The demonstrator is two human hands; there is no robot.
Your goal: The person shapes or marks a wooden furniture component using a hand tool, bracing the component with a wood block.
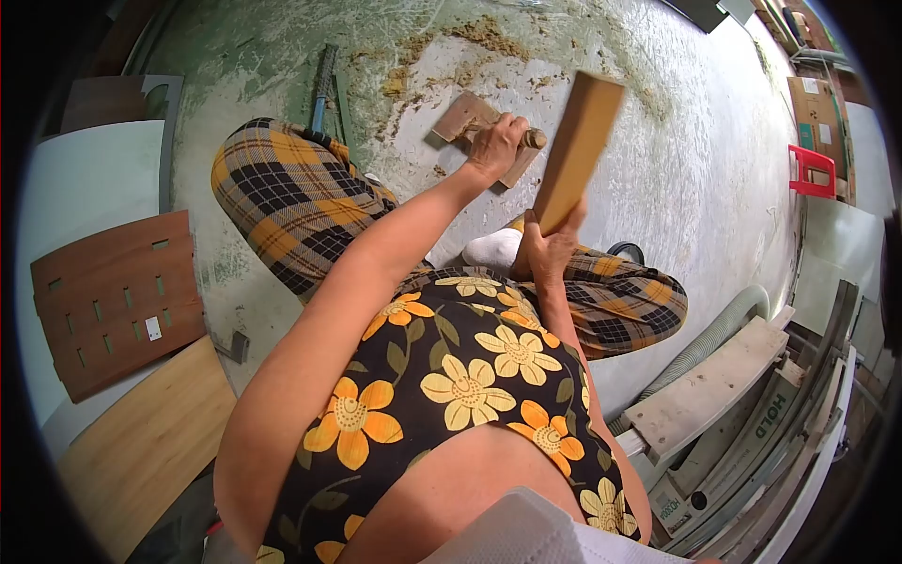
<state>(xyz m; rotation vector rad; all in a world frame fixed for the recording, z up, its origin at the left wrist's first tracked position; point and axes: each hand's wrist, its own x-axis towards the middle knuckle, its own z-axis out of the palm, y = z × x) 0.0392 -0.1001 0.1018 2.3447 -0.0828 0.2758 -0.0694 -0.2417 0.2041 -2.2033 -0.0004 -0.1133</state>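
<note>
My left hand is closed on a wooden tool, a flat worn piece with a rounded knob end beyond my fingers, held low over the floor. Closer to my body on the right, my right hand grips the lower end of a long wooden block, which points up and away and is slightly blurred. The block and the tool are apart. Brown shavings or crumbs lie scattered on the scuffed floor ahead.
A long tool with a blue part lies by my left knee. Slotted brown board and pale wooden panel are at left. On the right are a grey hose, stacked boards and a red stool.
</note>
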